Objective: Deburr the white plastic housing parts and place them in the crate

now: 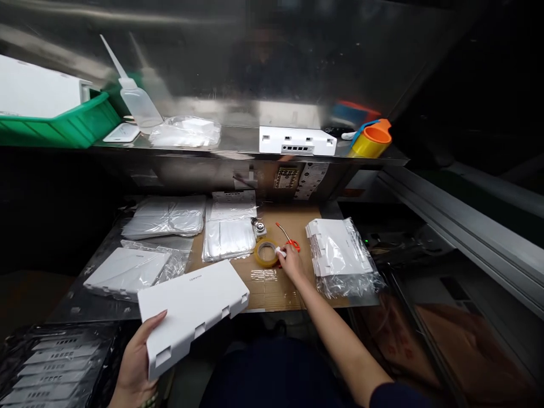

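My left hand (138,354) grips a white router-like plastic casing (191,311) by its near left end, thumb on top. The casing is tilted in front of the table, with square cut-outs along its near edge. My right hand (291,262) is closed, fingertips pinching a small white piece (280,251) whose kind I cannot make out. A roll of clear tape (266,253) lies just left of these fingers. Scissors with red-orange handles (293,245) lie just beyond, partly hidden by the hand.
Bagged white casings lie at right (340,246) and left (127,269). Stacks of clear bags (165,215) stand behind. A steel shelf (238,148) holds a green bin (80,124), a squeeze bottle (140,105), a ported white device (297,141) and a yellow-orange tape dispenser (372,141).
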A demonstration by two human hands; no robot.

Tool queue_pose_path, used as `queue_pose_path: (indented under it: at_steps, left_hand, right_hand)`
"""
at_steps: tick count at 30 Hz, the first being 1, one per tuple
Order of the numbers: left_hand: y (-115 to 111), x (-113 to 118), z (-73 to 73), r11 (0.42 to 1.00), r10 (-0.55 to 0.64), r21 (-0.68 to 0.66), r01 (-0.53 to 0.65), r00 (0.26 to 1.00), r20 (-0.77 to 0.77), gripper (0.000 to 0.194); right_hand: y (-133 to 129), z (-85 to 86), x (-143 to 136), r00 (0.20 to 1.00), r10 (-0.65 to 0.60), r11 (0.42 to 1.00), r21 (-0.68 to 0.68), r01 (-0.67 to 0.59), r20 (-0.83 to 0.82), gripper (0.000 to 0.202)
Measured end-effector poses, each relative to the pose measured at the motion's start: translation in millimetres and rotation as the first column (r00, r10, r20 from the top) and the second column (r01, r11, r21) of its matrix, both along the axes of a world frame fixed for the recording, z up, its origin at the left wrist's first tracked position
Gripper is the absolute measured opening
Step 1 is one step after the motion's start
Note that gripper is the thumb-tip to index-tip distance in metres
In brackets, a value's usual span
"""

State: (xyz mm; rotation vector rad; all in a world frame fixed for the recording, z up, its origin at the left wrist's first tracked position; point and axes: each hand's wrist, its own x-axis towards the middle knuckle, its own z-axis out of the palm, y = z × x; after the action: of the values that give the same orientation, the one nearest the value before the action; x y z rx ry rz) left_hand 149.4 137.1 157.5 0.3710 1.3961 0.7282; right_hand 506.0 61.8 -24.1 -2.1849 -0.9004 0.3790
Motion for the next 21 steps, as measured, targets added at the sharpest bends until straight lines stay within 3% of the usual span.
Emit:
queue_pose_path:
  at_steps: [3, 8, 14, 17, 21]
  left_hand:
    - [1.9, -7.9, -11.1, 0.999, -0.046, -0.004, 0.046, 0.997, -0.055, 0.047]
    - [5.9, -1.7, -20.7, 0.996, -0.083, -0.038, 0.083, 0.996, -0.017, 0.047]
    - [12.8, 5.0, -26.1, 0.997, -0.063, -0.042, 0.063, 0.998, 0.02, 0.039]
    - [18.7, 6.3, -30.3, 0.996, -0.079, -0.038, 0.08, 0.997, 0.025, 0.04]
    - [25.1, 17.9, -33.2, 0.986, -0.162, -0.038, 0.164, 0.985, 0.06, 0.043]
  right_hand:
    - [12.0, -0.2, -5.5, 0.996, 0.092, 0.996, -0.019, -0.092, 0.0, 0.015]
    - [23.3, 2.3, -18.2, 0.986, 0.152, 0.987, -0.042, -0.155, -0.063, 0.021]
    - [0.8, 19.7, -34.4, 0.962, 0.106, 0.994, 0.058, -0.095, -0.252, 0.026]
    - [-19.6, 32.5, -51.9, 0.893, 0.139, 0.987, 0.128, -0.092, -0.427, 0.039]
    - [-47.6, 51.8, -75.7, 0.701, 0.235, 0.97, 0.205, -0.129, -0.673, 0.064]
